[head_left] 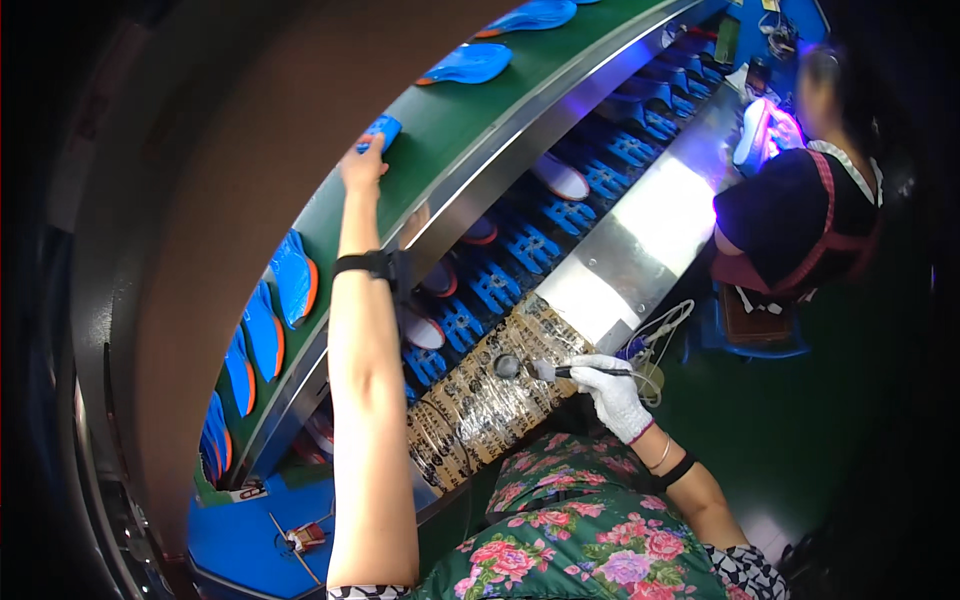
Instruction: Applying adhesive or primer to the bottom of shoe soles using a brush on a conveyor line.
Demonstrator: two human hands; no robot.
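My left hand (363, 167), bare, reaches far forward over the green conveyor belt (430, 130). Its fingers are closed on the end of a blue shoe-shaped piece (385, 130); the rest of that piece is hidden behind a brown overhang. In a white glove, my right hand (612, 393) grips a brush (590, 371) with a dark, thin handle. The brush head points left, beside a small round dark cup (507, 366). That cup stands on a tape-covered cardboard ledge (480, 405) in front of me.
Several blue shoe-shaped pieces with orange edges (297, 280) lie along the belt. Below it runs a lower rack with blue holders (530, 248) and some shoes (562, 178). A metal ledge (625, 255) continues right, where a seated co-worker (800, 210) holds a shoe under purple light. A white cord (665, 325) hangs nearby.
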